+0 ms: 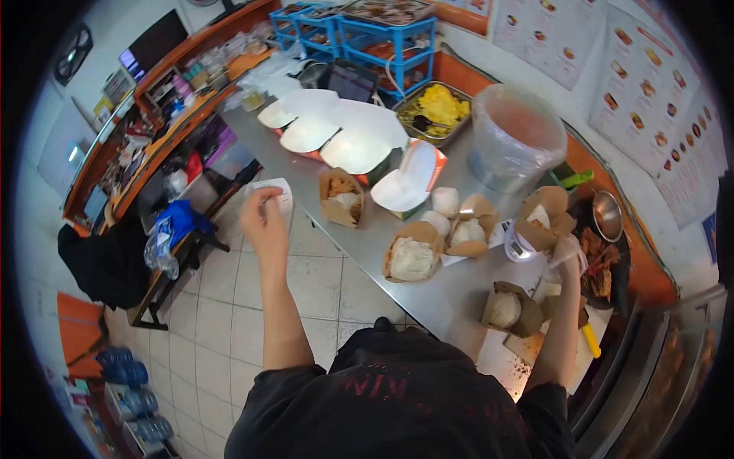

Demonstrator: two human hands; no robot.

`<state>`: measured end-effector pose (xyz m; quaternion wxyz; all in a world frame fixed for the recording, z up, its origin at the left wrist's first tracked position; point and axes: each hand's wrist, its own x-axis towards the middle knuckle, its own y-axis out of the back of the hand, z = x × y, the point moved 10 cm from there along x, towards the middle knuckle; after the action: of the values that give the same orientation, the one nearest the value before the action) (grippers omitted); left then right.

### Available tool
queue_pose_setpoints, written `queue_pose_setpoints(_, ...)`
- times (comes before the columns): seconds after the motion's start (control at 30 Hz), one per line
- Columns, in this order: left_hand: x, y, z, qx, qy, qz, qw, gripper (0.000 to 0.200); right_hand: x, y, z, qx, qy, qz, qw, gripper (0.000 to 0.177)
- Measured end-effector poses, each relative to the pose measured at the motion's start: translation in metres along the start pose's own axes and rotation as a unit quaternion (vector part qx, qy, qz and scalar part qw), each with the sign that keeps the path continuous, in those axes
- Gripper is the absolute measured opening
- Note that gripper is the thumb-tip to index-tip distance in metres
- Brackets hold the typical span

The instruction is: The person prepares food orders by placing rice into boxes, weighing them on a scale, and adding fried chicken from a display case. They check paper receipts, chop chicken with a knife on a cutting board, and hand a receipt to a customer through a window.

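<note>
My left hand (265, 222) is raised beside the counter's front edge, its fingers closed on a white paper slip (277, 196). On the right, my right hand (564, 256), in a clear plastic glove, is next to a brown box (542, 218) on a small white scale (518, 243); its fingers are too blurred to make out. Rice shows in open brown boxes at the counter's middle (411, 258) and near my right forearm (505, 310). Another brown box (342, 198) holds rice and fried food.
Open white boxes (344, 126) line the steel counter (359, 243). Behind are a tray of yellow food (438, 109), a plastic-lined bucket (518, 138) and blue racks (386, 46). A dark pan of meat (598, 264) and a yellow-handled tool (590, 340) are at right.
</note>
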<state>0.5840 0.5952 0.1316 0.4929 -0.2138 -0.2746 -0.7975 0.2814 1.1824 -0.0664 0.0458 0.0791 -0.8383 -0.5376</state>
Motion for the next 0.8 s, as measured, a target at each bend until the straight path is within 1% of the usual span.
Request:
queue_pose_setpoints(0.03,-0.001,-0.009,-0.019,0.087,-0.012,-0.017,0.996,0.016,-0.008,0.010,-0.026,0.000,0.009,-0.004,1.000,0.024)
queue_pose_setpoints(0.07,-0.004,-0.019,-0.039,0.171,-0.023,-0.035,0.984,0.022,-0.017,0.018,-0.039,0.145,-0.064,-0.003,0.987,0.023)
queue_pose_setpoints(0.1,-0.010,-0.032,-0.069,0.195,0.022,-0.056,0.979,0.028,-0.024,0.014,-0.050,0.287,-0.137,-0.002,0.948,0.025)
queue_pose_setpoints(0.13,-0.017,-0.050,-0.096,0.216,0.067,-0.077,0.971,0.036,-0.021,0.007,-0.068,0.287,-0.133,-0.001,0.949,0.025)
queue_pose_setpoints(0.17,-0.019,-0.065,-0.111,0.234,0.070,-0.071,0.967,0.037,-0.014,0.003,-0.115,0.187,0.038,-0.023,0.981,0.025)
queue_pose_setpoints(0.2,-0.018,-0.080,-0.124,0.251,0.073,-0.068,0.963,0.039,-0.020,-0.009,-0.164,0.078,0.205,-0.043,0.975,0.026)
queue_pose_setpoints(0.23,-0.013,-0.094,-0.133,0.247,0.072,-0.068,0.964,0.039,-0.024,-0.019,-0.196,0.081,0.227,-0.033,0.970,0.026)
queue_pose_setpoints(0.27,-0.011,-0.116,-0.150,0.273,0.096,-0.133,0.948,0.036,-0.028,-0.031,-0.231,0.083,0.250,-0.024,0.964,0.025)
queue_pose_setpoints(0.3,-0.011,-0.133,-0.168,0.298,0.119,-0.197,0.926,0.033,-0.025,-0.055,-0.255,0.123,0.247,-0.063,0.959,0.023)
queue_pose_setpoints(0.33,-0.007,-0.136,-0.181,0.294,0.119,-0.196,0.928,0.033,-0.022,-0.078,-0.278,0.162,0.245,-0.101,0.950,0.022)
queue_pose_setpoints(0.4,0.001,-0.133,-0.210,0.299,0.117,-0.197,0.926,0.029,-0.029,-0.099,-0.336,0.073,0.363,-0.045,0.928,0.024)
queue_pose_setpoints(0.43,0.004,-0.127,-0.226,0.297,0.119,-0.194,0.927,0.029,-0.024,-0.115,-0.356,0.071,0.367,-0.045,0.927,0.024)
queue_pose_setpoints(0.47,0.008,-0.117,-0.229,0.253,0.076,-0.166,0.950,0.026,-0.009,-0.148,-0.357,0.043,0.261,-0.118,0.957,0.025)
queue_pose_setpoints(0.5,0.010,-0.109,-0.232,0.209,0.033,-0.140,0.967,0.023,-0.002,-0.177,-0.349,0.016,0.150,-0.192,0.970,0.027)
queue_pose_setpoints(0.53,0.011,-0.102,-0.235,0.211,0.036,-0.141,0.967,0.023,-0.004,-0.186,-0.359,0.016,0.151,-0.196,0.969,0.027)
queue_pose_setpoints(0.6,0.015,-0.089,-0.241,0.128,0.055,-0.131,0.982,0.021,-0.018,-0.195,-0.397,-0.104,0.295,-0.141,0.940,0.028)
queue_pose_setpoints(0.63,0.015,-0.086,-0.244,0.131,0.057,-0.133,0.981,0.021,-0.027,-0.178,-0.412,-0.051,0.258,-0.162,0.951,0.028)
queue_pose_setpoints(0.67,0.015,-0.086,-0.248,0.125,0.073,-0.139,0.980,0.021,-0.025,-0.190,-0.415,-0.050,0.255,-0.166,0.951,0.028)
queue_pose_setpoints(0.73,0.013,-0.090,-0.257,0.118,0.091,-0.152,0.977,0.022,-0.020,-0.216,-0.413,0.077,0.220,-0.215,0.948,0.032)
queue_pose_setpoints(0.77,0.011,-0.094,-0.265,0.108,0.108,-0.162,0.975,0.024,-0.025,-0.200,-0.426,0.076,0.215,-0.218,0.949,0.032)
queue_pose_setpoints(0.8,0.008,-0.099,-0.272,0.099,0.124,-0.172,0.972,0.026,-0.022,-0.180,-0.420,0.067,0.126,-0.210,0.967,0.028)
